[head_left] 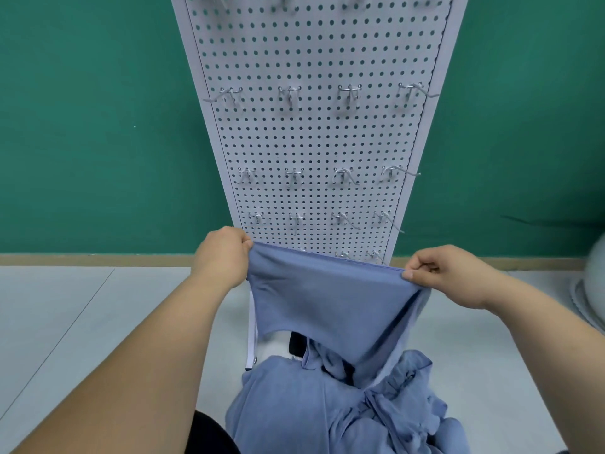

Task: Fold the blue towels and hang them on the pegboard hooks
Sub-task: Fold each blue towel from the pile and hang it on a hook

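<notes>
A blue towel (327,303) hangs stretched between my two hands in front of the white pegboard (314,142). My left hand (222,257) grips its upper left corner. My right hand (448,273) pinches the upper right corner between thumb and fingers. The towel's lower part droops onto a heap of several more blue towels (327,404) bunched below me. Rows of metal hooks (291,96) stick out of the pegboard and carry nothing. The lowest hooks are partly hidden behind the held towel.
The pegboard leans against a green wall (98,126) and stands on a pale grey floor (82,322). Its white foot (252,339) shows left of the towel. A pale round object (592,290) sits at the right edge.
</notes>
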The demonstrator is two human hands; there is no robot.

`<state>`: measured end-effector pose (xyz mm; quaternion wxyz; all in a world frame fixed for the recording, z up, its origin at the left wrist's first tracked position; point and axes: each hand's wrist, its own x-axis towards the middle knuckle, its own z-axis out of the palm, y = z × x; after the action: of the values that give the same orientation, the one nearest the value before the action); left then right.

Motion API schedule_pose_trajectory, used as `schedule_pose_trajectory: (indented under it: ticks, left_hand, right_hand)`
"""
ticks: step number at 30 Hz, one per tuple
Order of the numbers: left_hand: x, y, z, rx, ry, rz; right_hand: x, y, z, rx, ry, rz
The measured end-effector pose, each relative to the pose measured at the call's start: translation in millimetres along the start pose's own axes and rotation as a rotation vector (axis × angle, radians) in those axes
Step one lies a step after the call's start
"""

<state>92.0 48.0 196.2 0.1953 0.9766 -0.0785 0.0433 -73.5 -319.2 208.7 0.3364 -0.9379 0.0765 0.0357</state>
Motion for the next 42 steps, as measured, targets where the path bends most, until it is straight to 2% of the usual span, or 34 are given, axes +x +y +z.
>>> schedule_pose_trajectory:
  ticks: [4, 11, 15, 18, 21, 26, 38, 40, 42]
  left_hand:
    - [-9.6, 15.5, 4.0, -0.009, -0.064, 0.015]
    - [-56.4, 83.8, 11.8, -0.495, -0.359, 0.361]
    - [-66.0, 100.0, 22.8, -0.503, -0.380, 0.403]
    - [-61.4, 95.6, 22.7, -0.541, -0.348, 0.384]
    - [-57.5, 90.1, 18.0, -0.604, -0.320, 0.369]
    - [-45.6, 74.5, 7.4, -0.699, -0.268, 0.301]
    - [-8.9, 13.5, 6.0, -0.721, -0.012, -0.099]
    - [-8.1, 11.4, 8.9, -0.698, -0.005, -0.116]
    - [-9.0, 13.7, 11.9, -0.678, -0.021, -0.109]
  right_hand:
    - [1.8, -4.9, 12.3, -0.130, 0.122, 0.000]
    - [-5.9, -62.5, 48.6, 0.105, 0.171, -0.234]
    - [-11.5, -78.8, 55.2, 0.124, 0.193, -0.259]
    - [-9.8, -72.9, 52.0, -0.059, 0.229, -0.237]
    - [-5.7, -66.2, 50.8, -0.306, 0.244, -0.136]
    - [1.8, -50.2, 44.3, -0.433, 0.211, 0.025]
    - [4.9, -11.1, 14.2, -0.377, 0.245, 0.140]
    - [4.1, -9.9, 13.7, -0.300, 0.227, 0.142]
    - [2.3, -14.8, 14.4, -0.110, 0.203, 0.127]
